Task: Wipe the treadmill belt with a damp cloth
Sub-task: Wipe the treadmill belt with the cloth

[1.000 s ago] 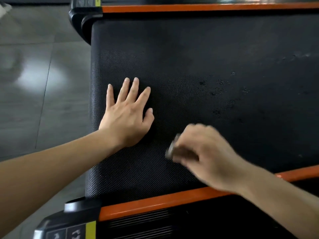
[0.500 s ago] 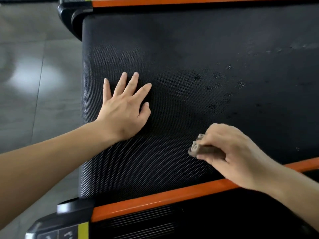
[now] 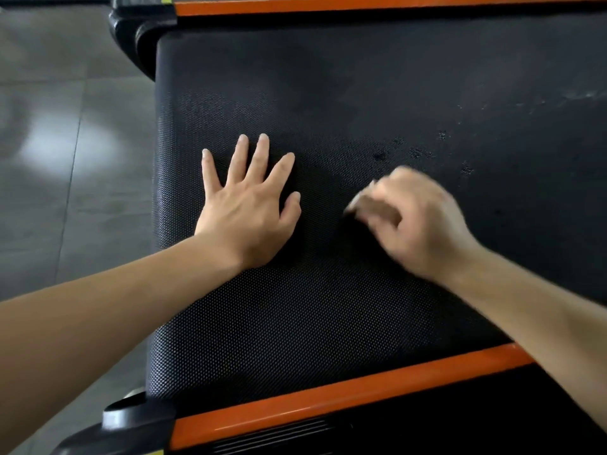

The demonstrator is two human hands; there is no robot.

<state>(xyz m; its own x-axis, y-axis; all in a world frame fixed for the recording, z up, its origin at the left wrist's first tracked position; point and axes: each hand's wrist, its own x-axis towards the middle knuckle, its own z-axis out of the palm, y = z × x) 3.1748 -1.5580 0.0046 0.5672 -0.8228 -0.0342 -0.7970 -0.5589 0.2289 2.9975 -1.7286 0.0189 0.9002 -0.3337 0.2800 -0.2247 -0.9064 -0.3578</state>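
Observation:
The black textured treadmill belt [image 3: 328,323] fills most of the head view. My left hand [image 3: 246,211] lies flat on it with fingers spread, near the belt's left end. Just to its right, my right hand [image 3: 414,221] is curled round a small folded greyish cloth [image 3: 359,200]; only a blurred pale edge of the cloth shows past the fingers. The right hand is motion-blurred and sits on the belt. Dark wet spots [image 3: 417,152] dot the belt beyond the right hand.
Orange side rails run along the near edge [image 3: 328,399] and the far edge [image 3: 361,4] of the belt. Black end caps [image 3: 131,418] sit at the left corners. Grey tiled floor [image 3: 65,142] lies to the left of the treadmill.
My right hand with the cloth has swept away from the near orange rail, up and left toward the left hand. The left hand stays flat on the belt.

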